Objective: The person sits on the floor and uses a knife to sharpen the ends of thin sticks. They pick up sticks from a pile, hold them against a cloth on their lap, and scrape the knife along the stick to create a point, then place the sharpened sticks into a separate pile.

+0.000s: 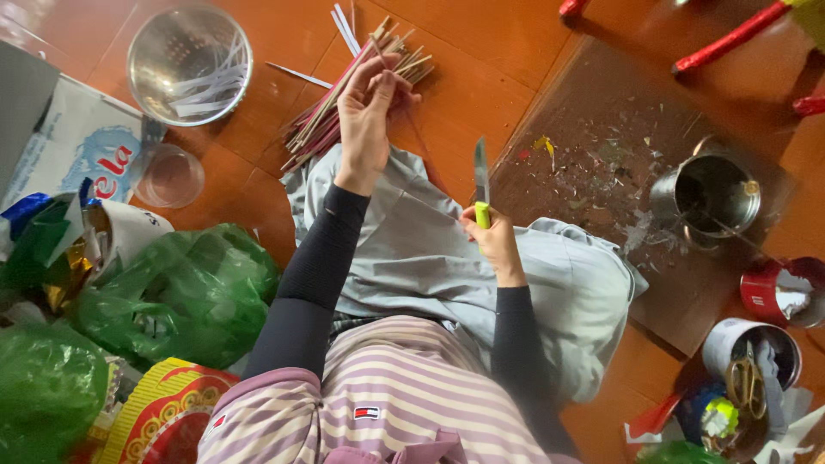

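Red and pale thin sticks (344,99) lay fanned on the orange tiled floor (481,94), ahead of the person's knees. The left hand (368,112) reached into the bundle, fingers closed on one or two stick ends. The right hand (491,236) gripped a knife (481,185) by its green handle, fingers wrapped tight, blade pointing up and away over the grey cloth (430,249) on the lap. Judged step: selecting a stick for cutting. The next move would call for drawing one stick clear of the bundle without scattering the rest, then bringing it to the blade.
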